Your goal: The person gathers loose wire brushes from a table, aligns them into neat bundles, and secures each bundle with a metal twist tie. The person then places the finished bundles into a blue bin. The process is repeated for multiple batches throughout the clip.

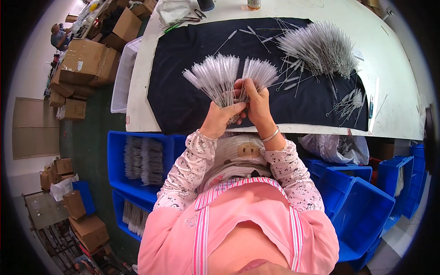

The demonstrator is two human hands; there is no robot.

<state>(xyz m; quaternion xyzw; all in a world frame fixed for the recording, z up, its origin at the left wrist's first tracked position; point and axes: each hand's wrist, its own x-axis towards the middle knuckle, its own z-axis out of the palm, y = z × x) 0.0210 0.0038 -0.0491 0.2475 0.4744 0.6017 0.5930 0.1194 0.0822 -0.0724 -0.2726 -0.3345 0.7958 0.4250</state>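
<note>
My left hand (pixel 219 118) is closed round the wire stems of a fanned bunch of straw brushes (pixel 214 75), white bristles pointing away from me. My right hand (pixel 259 106) grips a smaller bunch of the same brushes (pixel 260 74), its thumb laid along the stems. The two hands meet over the near edge of a dark cloth (pixel 183 91), and some fingers are hidden behind the stems. At the far right of the cloth lies a big heap of straw brushes (pixel 318 48). Several loose brushes (pixel 350 104) with looped wire ends lie nearer, at the right.
The cloth covers much of a white table (pixel 394 87). A white bag (pixel 174 11) and a small bottle (pixel 253 4) stand at its far edge. Blue bins (pixel 117 160) holding brushes are at my left; more blue bins (pixel 362 215) are at my right. Cardboard boxes (pixel 82 62) and a person (pixel 60 36) are farther left.
</note>
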